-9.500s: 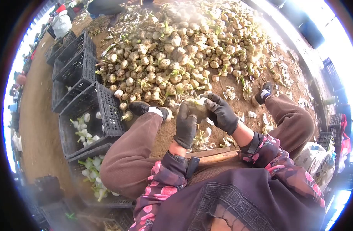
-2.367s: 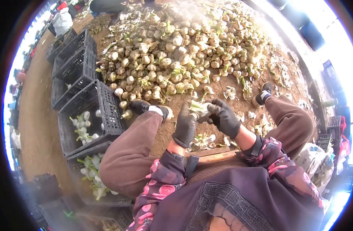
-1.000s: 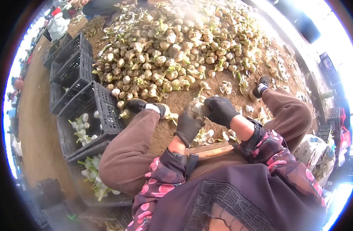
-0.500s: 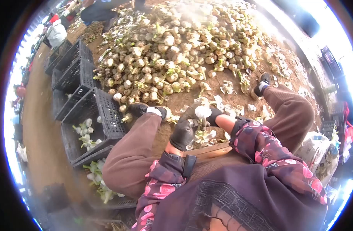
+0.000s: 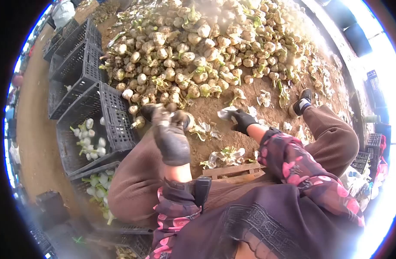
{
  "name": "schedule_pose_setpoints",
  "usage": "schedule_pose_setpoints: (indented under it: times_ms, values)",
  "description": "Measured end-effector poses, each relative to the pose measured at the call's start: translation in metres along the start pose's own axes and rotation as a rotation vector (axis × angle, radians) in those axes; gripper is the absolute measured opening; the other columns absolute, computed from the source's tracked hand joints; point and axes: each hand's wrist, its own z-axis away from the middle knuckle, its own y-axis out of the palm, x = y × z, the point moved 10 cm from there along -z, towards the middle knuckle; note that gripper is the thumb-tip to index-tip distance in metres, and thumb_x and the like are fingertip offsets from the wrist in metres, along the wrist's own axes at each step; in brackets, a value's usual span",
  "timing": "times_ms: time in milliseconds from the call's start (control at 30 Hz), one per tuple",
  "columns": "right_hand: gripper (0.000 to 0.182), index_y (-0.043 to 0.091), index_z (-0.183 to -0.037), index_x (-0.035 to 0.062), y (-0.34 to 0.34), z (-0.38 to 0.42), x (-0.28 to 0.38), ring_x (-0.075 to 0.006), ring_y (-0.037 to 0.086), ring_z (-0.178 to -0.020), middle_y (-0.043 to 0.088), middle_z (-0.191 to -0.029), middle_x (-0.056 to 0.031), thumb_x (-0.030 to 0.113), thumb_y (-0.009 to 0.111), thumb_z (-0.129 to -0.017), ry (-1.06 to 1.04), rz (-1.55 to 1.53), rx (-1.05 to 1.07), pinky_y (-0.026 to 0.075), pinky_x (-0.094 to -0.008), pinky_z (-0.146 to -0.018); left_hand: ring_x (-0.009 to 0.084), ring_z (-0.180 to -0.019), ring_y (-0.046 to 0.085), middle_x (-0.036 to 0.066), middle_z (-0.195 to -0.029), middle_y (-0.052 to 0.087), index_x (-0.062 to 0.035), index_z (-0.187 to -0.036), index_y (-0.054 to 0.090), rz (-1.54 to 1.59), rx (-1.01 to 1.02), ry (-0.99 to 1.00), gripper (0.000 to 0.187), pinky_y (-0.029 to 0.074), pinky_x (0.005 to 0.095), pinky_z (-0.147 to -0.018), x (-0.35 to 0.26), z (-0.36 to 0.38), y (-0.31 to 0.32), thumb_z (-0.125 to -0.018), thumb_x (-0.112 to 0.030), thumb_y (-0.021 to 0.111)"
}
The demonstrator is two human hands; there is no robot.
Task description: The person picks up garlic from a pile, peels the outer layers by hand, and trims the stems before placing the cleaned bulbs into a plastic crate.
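My left hand, in a dark glove, is raised over my left knee near the front edge of the garlic heap. Motion smears its fingers, and I cannot tell whether brownish bulbs at its fingertips are in its grasp. My right hand, gloved in black, is closed on a pale, shiny flat piece that sticks out to the left, over the soil. Between my legs, below both hands, loose garlic skins lie by a wooden slat.
Black plastic crates line my left side; white garlic bulbs with green stems lie in the nearest. More trimmed garlic is beside my left leg. A white sack stands at right. My shoe rests near scattered skins.
My hands have parted from around a white bulb. The left has swung left and forward, the right slightly forward, now with the pale piece. The view has shifted a little.
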Motion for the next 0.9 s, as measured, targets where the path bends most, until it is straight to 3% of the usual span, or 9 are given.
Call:
schedule_pose_setpoints:
  times_ms: [100,167,233,367,567,633,800,833,900]
  values:
    - [0.054,0.054,-0.114,0.0176,0.007,-0.018,-0.028,-0.0339,0.059,-0.096,0.061,-0.096,-0.0156,0.029,0.078,-0.067,0.083,-0.119,-0.115,0.048,-0.0396,-0.083,0.0111,-0.063,0.056,0.005,-0.083,0.058,-0.0054,-0.105,0.052,-0.297,0.112,-0.102,0.017,0.047,0.0228,-0.057,0.036,0.011,0.014,-0.089,-0.008,0.046]
    - [0.044,0.052,-0.111,0.0092,0.007,0.000,-0.028,-0.0198,0.060,-0.060,0.063,-0.080,-0.0089,0.036,0.069,-0.080,0.462,-1.043,-0.035,0.048,-0.0295,-0.051,0.0099,-0.060,0.057,0.004,-0.080,0.059,-0.0065,-0.097,0.054,-0.434,0.208,-0.341,0.011,0.045,0.0204,-0.052,0.085,0.021,-0.009,-0.088,-0.008,0.046]
    - [0.035,0.050,-0.113,0.0094,-0.005,0.006,0.002,-0.0168,0.060,-0.063,0.063,-0.086,-0.0080,0.035,0.057,-0.090,0.305,-1.446,0.112,0.047,-0.0290,-0.051,0.0109,-0.059,0.057,0.006,-0.083,0.060,-0.0056,-0.103,0.054,-0.436,0.296,-0.625,0.018,0.046,0.0210,-0.049,0.148,0.039,-0.032,-0.087,-0.007,0.046]
    - [0.023,0.051,-0.112,0.0126,-0.045,0.050,0.073,-0.0195,0.063,-0.081,0.063,-0.092,-0.0053,0.020,0.052,-0.091,-0.013,-2.051,0.207,0.052,-0.0331,-0.067,0.0129,-0.062,0.060,0.006,-0.087,0.061,-0.0067,-0.122,0.046,-0.556,0.355,-0.506,0.032,0.049,0.0249,-0.055,0.144,0.070,0.024,-0.092,-0.016,0.052]
    - [0.042,0.040,-0.127,0.0084,-0.068,0.083,0.094,-0.0195,0.062,-0.090,0.059,-0.105,-0.0072,0.018,0.057,-0.090,-0.052,-1.891,0.080,0.051,-0.0307,-0.078,0.0095,-0.078,0.059,0.004,-0.095,0.062,-0.0041,-0.115,0.053,-0.659,0.353,-0.211,0.025,0.050,0.0247,-0.063,0.127,0.060,0.013,-0.090,-0.009,0.055]
    - [0.049,0.039,-0.129,0.0076,-0.096,0.091,0.107,-0.0155,0.060,-0.089,0.058,-0.102,-0.0053,0.017,0.063,-0.088,-0.295,-1.406,-0.058,0.050,-0.0281,-0.075,0.0098,-0.081,0.058,0.003,-0.095,0.062,-0.0035,-0.112,0.054,-0.980,0.505,0.274,0.024,0.048,0.0245,-0.068,0.092,0.072,0.045,-0.088,-0.003,0.053]
    - [0.055,0.038,-0.128,0.0070,-0.112,0.103,0.083,-0.0141,0.055,-0.100,0.055,-0.109,-0.0049,0.010,0.068,-0.083,-0.156,-1.367,-0.091,0.047,-0.0280,-0.085,0.0119,-0.075,0.059,0.006,-0.087,0.061,-0.0041,-0.101,0.057,-0.761,0.679,0.390,0.017,0.049,0.0249,-0.063,0.085,0.065,0.040,-0.085,-0.001,0.051]
    - [0.055,0.038,-0.128,0.0070,-0.113,0.104,0.081,-0.0141,0.055,-0.100,0.055,-0.109,-0.0049,0.010,0.068,-0.083,-0.157,-1.365,-0.101,0.047,-0.0280,-0.085,0.0119,-0.075,0.059,0.006,-0.087,0.061,-0.0041,-0.101,0.057,-0.756,0.688,0.391,0.017,0.049,0.0249,-0.063,0.078,0.071,0.053,-0.085,-0.001,0.051]
    - [0.062,0.037,-0.130,0.0080,-0.124,0.114,0.094,-0.0160,0.051,-0.108,0.051,-0.117,-0.0065,0.015,0.072,-0.080,-0.398,-1.424,-0.148,0.044,-0.0304,-0.090,0.0085,-0.062,0.054,0.001,-0.073,0.057,-0.0067,-0.082,0.059,-0.584,0.435,-0.371,0.013,0.045,0.0223,-0.057,0.104,0.082,0.048,-0.090,-0.016,0.053]
